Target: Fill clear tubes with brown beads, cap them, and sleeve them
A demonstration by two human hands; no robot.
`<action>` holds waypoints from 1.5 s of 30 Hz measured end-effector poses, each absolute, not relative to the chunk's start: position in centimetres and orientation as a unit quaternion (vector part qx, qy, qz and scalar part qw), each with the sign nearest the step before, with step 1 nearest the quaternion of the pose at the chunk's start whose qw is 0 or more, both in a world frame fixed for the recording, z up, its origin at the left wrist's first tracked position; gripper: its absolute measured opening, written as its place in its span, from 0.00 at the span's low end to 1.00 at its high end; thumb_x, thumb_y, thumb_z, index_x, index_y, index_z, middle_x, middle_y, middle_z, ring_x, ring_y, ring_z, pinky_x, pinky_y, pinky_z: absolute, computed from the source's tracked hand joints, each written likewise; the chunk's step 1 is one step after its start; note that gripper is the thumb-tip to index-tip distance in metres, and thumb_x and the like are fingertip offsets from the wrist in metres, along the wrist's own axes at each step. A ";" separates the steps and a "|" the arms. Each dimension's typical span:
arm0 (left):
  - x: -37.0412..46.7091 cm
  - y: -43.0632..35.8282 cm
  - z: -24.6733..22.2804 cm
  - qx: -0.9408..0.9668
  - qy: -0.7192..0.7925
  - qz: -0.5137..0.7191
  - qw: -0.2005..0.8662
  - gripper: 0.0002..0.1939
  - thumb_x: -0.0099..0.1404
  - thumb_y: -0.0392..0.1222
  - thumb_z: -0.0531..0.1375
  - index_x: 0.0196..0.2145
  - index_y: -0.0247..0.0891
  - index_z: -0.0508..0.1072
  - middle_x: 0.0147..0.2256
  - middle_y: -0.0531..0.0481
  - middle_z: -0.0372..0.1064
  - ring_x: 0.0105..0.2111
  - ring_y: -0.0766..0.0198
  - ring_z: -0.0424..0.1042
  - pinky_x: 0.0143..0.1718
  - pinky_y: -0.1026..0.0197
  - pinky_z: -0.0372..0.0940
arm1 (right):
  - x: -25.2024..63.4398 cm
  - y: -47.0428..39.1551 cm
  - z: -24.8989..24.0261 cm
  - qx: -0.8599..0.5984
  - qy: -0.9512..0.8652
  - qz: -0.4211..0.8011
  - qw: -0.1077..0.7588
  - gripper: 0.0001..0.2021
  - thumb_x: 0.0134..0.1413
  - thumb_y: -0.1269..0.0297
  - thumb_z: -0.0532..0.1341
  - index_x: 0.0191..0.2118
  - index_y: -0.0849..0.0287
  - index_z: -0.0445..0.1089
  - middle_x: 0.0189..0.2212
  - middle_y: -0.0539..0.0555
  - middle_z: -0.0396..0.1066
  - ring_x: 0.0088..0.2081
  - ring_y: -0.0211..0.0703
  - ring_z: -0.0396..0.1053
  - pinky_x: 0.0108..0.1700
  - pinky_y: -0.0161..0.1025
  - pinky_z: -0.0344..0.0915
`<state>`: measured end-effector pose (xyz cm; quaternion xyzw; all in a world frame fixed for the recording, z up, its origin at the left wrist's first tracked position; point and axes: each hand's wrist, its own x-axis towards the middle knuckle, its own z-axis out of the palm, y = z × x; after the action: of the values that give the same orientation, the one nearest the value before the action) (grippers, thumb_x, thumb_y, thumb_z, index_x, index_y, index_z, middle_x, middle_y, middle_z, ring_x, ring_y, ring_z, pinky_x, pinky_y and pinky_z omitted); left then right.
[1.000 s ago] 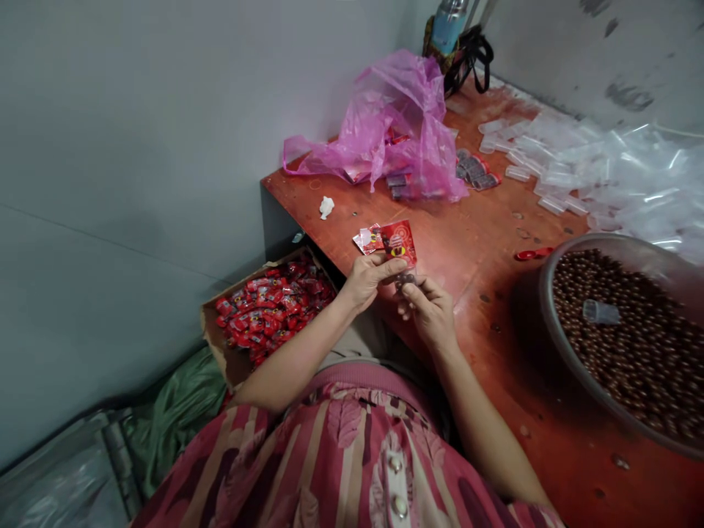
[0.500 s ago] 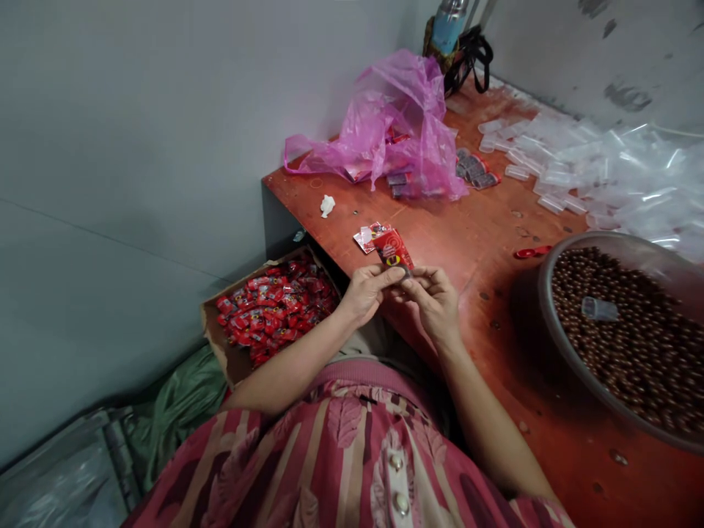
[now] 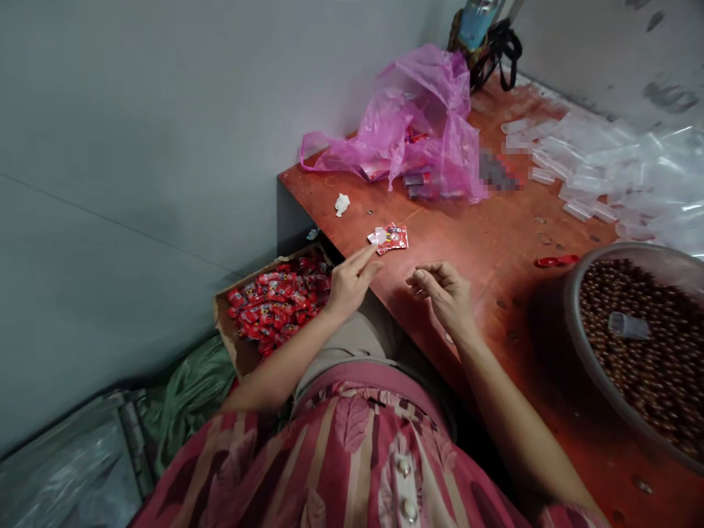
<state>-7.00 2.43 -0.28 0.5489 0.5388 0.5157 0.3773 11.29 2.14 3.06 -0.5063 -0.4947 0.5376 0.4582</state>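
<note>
My left hand (image 3: 352, 282) is open, its fingers stretched towards a few small red printed packets (image 3: 394, 237) lying on the orange-red table. Its fingertips are at the near edge of the packets; I cannot tell whether they press on them. My right hand (image 3: 443, 292) hovers over the table's front edge with the thumb and fingers curled together, and nothing shows between them. Below and left of my left hand, a cardboard box (image 3: 224, 323) holds many red wrapped pieces (image 3: 275, 301).
A pink plastic bag (image 3: 407, 132) and a white scrap (image 3: 342, 204) lie farther back. At right are a tub (image 3: 575, 308) of brown balls with a clear cup (image 3: 628, 325), a red spoon (image 3: 556, 261) and a heap of clear plastic tubes (image 3: 605, 161). A bottle (image 3: 477, 26) stands behind.
The red packet that both hands held between them is gone from the fingers. My hands have moved apart, the left one reaching forward to the packets on the table. The view has shifted slightly.
</note>
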 end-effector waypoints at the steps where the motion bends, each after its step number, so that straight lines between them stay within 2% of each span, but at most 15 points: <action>1: -6.9 4.1 -0.4 0.616 0.545 0.478 0.308 0.19 0.62 0.50 0.61 0.49 0.42 0.75 0.55 0.44 0.69 0.57 0.54 0.66 0.61 0.49 0.56 | 11.3 2.2 3.0 -0.508 -0.500 0.537 0.451 0.13 0.50 0.54 0.65 0.32 0.58 0.68 0.24 0.49 0.73 0.23 0.35 0.70 0.25 0.34 0.67; 4: -6.7 8.4 -0.9 0.725 0.579 0.326 0.183 0.18 0.63 0.44 0.61 0.50 0.41 0.74 0.58 0.42 0.65 0.63 0.51 0.57 0.64 0.42 0.49 | 11.2 2.3 2.7 -0.516 -0.507 0.534 0.436 0.12 0.50 0.54 0.65 0.33 0.58 0.68 0.24 0.49 0.73 0.23 0.35 0.69 0.26 0.34 0.67; 8: -6.2 10.7 -1.8 0.748 0.600 0.249 0.137 0.15 0.65 0.43 0.58 0.48 0.43 0.75 0.59 0.44 0.64 0.62 0.51 0.58 0.64 0.42 0.49 | 11.3 2.6 2.2 -0.524 -0.510 0.528 0.432 0.12 0.50 0.55 0.65 0.33 0.58 0.68 0.24 0.48 0.72 0.23 0.35 0.69 0.27 0.35 0.67; 15: -5.7 11.1 -2.4 0.723 0.602 0.312 0.135 0.10 0.65 0.39 0.58 0.40 0.39 0.78 0.54 0.45 0.69 0.61 0.51 0.59 0.64 0.42 0.49 | 11.0 5.0 1.8 -0.527 -0.542 0.499 0.424 0.12 0.51 0.54 0.63 0.32 0.59 0.68 0.25 0.49 0.72 0.24 0.34 0.68 0.28 0.34 0.66; 20: -5.2 9.6 -2.3 0.707 0.566 0.400 0.137 0.09 0.65 0.36 0.57 0.36 0.38 0.78 0.53 0.44 0.70 0.61 0.54 0.59 0.63 0.43 0.50 | 9.3 7.3 0.5 -0.541 -0.456 0.519 0.480 0.25 0.42 0.51 0.68 0.44 0.55 0.62 0.38 0.52 0.70 0.32 0.39 0.71 0.29 0.36 0.69; 24: -4.5 6.9 -1.3 0.688 0.528 0.472 0.159 0.10 0.66 0.40 0.56 0.39 0.38 0.77 0.52 0.43 0.71 0.58 0.56 0.64 0.61 0.48 0.55 | 8.8 8.1 0.3 -0.519 -0.431 0.544 0.499 0.24 0.43 0.55 0.67 0.44 0.56 0.61 0.32 0.48 0.70 0.29 0.36 0.69 0.29 0.34 0.67; 27: -5.1 5.7 0.0 0.642 0.534 0.489 0.253 0.16 0.62 0.46 0.60 0.46 0.39 0.74 0.49 0.43 0.73 0.51 0.57 0.70 0.53 0.56 0.62 | 9.7 8.2 1.5 -0.493 -0.491 0.554 0.458 0.23 0.43 0.57 0.67 0.44 0.57 0.62 0.29 0.47 0.70 0.27 0.34 0.66 0.29 0.33 0.64; 29: -6.0 5.5 0.9 0.629 0.531 0.451 0.345 0.15 0.61 0.51 0.60 0.39 0.37 0.76 0.38 0.48 0.76 0.39 0.60 0.74 0.40 0.62 0.65 | 10.6 8.4 2.6 -0.463 -0.560 0.576 0.375 0.23 0.43 0.58 0.68 0.45 0.57 0.63 0.26 0.46 0.68 0.26 0.35 0.65 0.29 0.34 0.62; 31: -6.9 5.6 1.3 0.635 0.518 0.391 0.419 0.19 0.61 0.53 0.58 0.23 0.35 0.73 0.21 0.54 0.67 0.24 0.67 0.67 0.27 0.66 0.57 | 11.3 8.9 3.8 -0.432 -0.618 0.590 0.288 0.23 0.44 0.59 0.67 0.46 0.58 0.64 0.24 0.45 0.68 0.26 0.36 0.66 0.30 0.35 0.63; 34: -7.6 5.9 1.1 0.622 0.505 0.358 0.480 0.25 0.58 0.54 0.60 0.13 0.34 0.63 0.14 0.58 0.50 0.18 0.74 0.51 0.22 0.65 0.45 | 11.5 10.7 4.9 -0.416 -0.672 0.578 0.200 0.19 0.46 0.58 0.66 0.44 0.59 0.67 0.25 0.48 0.70 0.27 0.38 0.67 0.31 0.36 0.64; 36: -7.5 5.9 0.6 0.573 0.508 0.385 0.515 0.25 0.55 0.54 0.63 0.13 0.34 0.63 0.14 0.58 0.49 0.18 0.74 0.49 0.21 0.66 0.44 | 11.0 12.8 5.2 -0.450 -0.705 0.516 0.184 0.14 0.50 0.57 0.63 0.39 0.61 0.70 0.25 0.51 0.71 0.26 0.39 0.68 0.31 0.36 0.64; 38: -7.1 5.7 0.2 0.497 0.513 0.421 0.559 0.23 0.51 0.55 0.66 0.13 0.33 0.66 0.14 0.57 0.54 0.18 0.74 0.53 0.21 0.67 0.48 | 10.1 15.6 5.2 -0.520 -0.739 0.379 0.198 0.13 0.55 0.56 0.59 0.36 0.62 0.72 0.26 0.54 0.72 0.28 0.41 0.70 0.33 0.38 0.64; 41: -6.5 5.3 0.3 0.359 0.514 0.460 0.629 0.21 0.44 0.55 0.69 0.17 0.33 0.71 0.17 0.53 0.65 0.19 0.70 0.63 0.23 0.66 0.57 | 8.7 19.7 4.5 -0.614 -0.757 0.148 0.168 0.17 0.62 0.58 0.52 0.41 0.65 0.73 0.37 0.62 0.74 0.41 0.48 0.72 0.43 0.43 0.63; 43: -6.5 5.1 0.7 0.276 0.510 0.481 0.657 0.20 0.40 0.53 0.71 0.19 0.32 0.74 0.19 0.50 0.70 0.20 0.68 0.67 0.24 0.65 0.62 | 8.2 21.5 3.7 -0.642 -0.751 0.079 0.129 0.18 0.63 0.58 0.52 0.44 0.68 0.72 0.46 0.68 0.71 0.49 0.55 0.68 0.47 0.49 0.60; 45: -6.8 5.2 1.0 0.207 0.497 0.509 0.672 0.20 0.37 0.50 0.73 0.19 0.32 0.74 0.19 0.49 0.71 0.20 0.69 0.68 0.25 0.65 0.64 | 8.4 21.9 2.7 -0.639 -0.760 0.056 0.106 0.16 0.61 0.61 0.54 0.44 0.69 0.71 0.50 0.71 0.69 0.52 0.61 0.65 0.50 0.53 0.59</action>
<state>-6.82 5.17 0.99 0.2075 0.4972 0.5088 0.6715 8.43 21.91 2.74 -0.6393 -0.7595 0.0561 0.1062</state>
